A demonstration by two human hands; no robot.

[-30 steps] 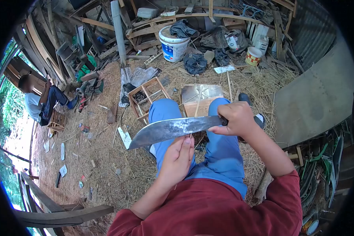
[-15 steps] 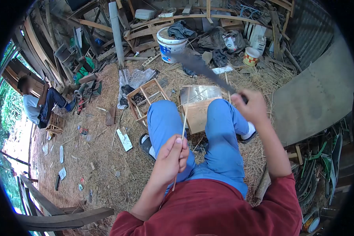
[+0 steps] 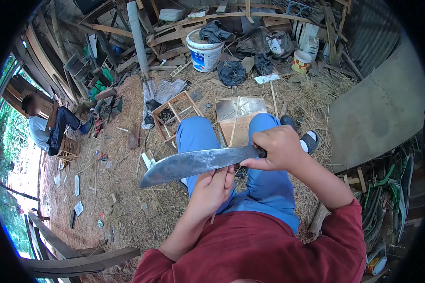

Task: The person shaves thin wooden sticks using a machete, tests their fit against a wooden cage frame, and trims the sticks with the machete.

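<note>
My right hand (image 3: 281, 147) is closed round the dark handle of a machete (image 3: 198, 165), its thumb near the base of the blade. The broad, stained blade lies level across my view, tip to the left. Below it, my left hand (image 3: 211, 192) is closed on a thin wooden stick (image 3: 234, 122). The stick rises past the blade's upper edge in front of my knees, and its lower end shows near my shirt. Part of the stick and my left fingertips are hidden by the blade; whether the edge touches the stick I cannot tell.
A wooden box (image 3: 243, 127) and a wooden frame (image 3: 174, 113) stand beyond my knees on straw-strewn ground. Farther off are a white bucket (image 3: 205, 54) and a smaller tub (image 3: 301, 61). A person (image 3: 45, 120) sits at left; a large flat sheet (image 3: 378, 113) leans at right.
The machete has swung down and left from its raised position and now crosses in front of my left hand. My left hand keeps hold of the stick, whose upper end leans more to the right.
</note>
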